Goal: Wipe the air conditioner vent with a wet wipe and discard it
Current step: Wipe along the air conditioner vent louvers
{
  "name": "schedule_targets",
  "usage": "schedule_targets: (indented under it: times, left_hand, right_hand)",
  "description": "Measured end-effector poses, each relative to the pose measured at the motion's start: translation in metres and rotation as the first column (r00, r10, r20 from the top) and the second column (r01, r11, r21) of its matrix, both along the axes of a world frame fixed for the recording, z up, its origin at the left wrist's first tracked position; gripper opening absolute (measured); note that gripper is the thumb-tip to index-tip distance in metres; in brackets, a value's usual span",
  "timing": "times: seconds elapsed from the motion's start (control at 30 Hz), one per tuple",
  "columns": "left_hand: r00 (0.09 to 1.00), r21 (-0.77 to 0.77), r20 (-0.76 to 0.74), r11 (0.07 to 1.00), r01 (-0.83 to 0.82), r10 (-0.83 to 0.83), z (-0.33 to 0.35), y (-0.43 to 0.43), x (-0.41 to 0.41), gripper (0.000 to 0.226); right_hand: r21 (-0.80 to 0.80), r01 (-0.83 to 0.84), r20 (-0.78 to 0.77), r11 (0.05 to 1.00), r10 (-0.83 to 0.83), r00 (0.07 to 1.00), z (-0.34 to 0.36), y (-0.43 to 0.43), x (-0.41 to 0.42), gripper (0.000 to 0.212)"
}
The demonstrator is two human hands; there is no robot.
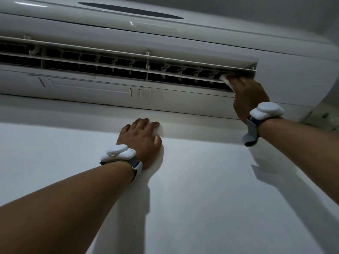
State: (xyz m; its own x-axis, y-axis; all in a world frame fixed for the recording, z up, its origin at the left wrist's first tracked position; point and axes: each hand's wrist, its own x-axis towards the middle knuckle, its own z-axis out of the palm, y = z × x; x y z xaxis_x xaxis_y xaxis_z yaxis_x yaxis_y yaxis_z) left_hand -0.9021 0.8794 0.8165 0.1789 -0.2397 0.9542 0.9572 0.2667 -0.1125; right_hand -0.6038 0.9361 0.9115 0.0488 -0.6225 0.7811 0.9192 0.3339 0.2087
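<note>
A person's right hand [249, 98] gripped a white wet wipe [225, 78] at the far right end of the air conditioner [165, 33] vent [119, 72]. The wipe was bunched at the fingertips inside the dark slot, which also held long slats [91, 63] and small fins [165, 67]. The left hand [141, 138] lay open, pressed flat on the wall [201, 180] just below the unit.

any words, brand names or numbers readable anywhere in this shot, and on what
No text can be read here.
White wall-mounted air conditioner: no brand or label shows on its casing.
Dark oval panel on its front: blank, no digits.
White pebble-shaped device on the left wrist: a tiny mark, too small to read.
White pebble-shaped device on the right wrist: no marking shows.
</note>
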Motion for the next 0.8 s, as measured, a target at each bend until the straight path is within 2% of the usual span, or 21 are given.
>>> schedule_targets:
  times: [0.17, 0.47, 0.6, 0.8]
  left_hand:
    - [1.0, -0.009, -0.016, 1.0, 0.007, -0.007, 0.0, 0.0, 0.001, 0.044]
    - [1.0, -0.018, -0.022, 1.0, 0.018, -0.018, 0.002, 0.0, 0.002, 0.045]
    - [0.999, -0.029, -0.027, 0.999, 0.03, -0.031, 0.001, -0.001, 0.003, 0.044]
    - [0.999, -0.027, -0.034, 0.999, 0.033, -0.034, 0.001, -0.002, 0.003, 0.043]
  right_hand:
    - [0.011, -0.07, -0.023, 0.997, 0.071, 0.997, 0.0, -0.007, -0.011, 0.048]
    - [0.012, -0.095, 0.096, 0.995, 0.093, 0.991, 0.002, -0.052, -0.097, 0.057]
    - [-0.003, -0.102, 0.158, 0.995, 0.101, 0.982, 0.004, -0.083, -0.142, 0.052]
    - [0.015, 0.033, 0.26, 0.999, -0.036, 0.965, 0.019, -0.112, -0.154, 0.044]
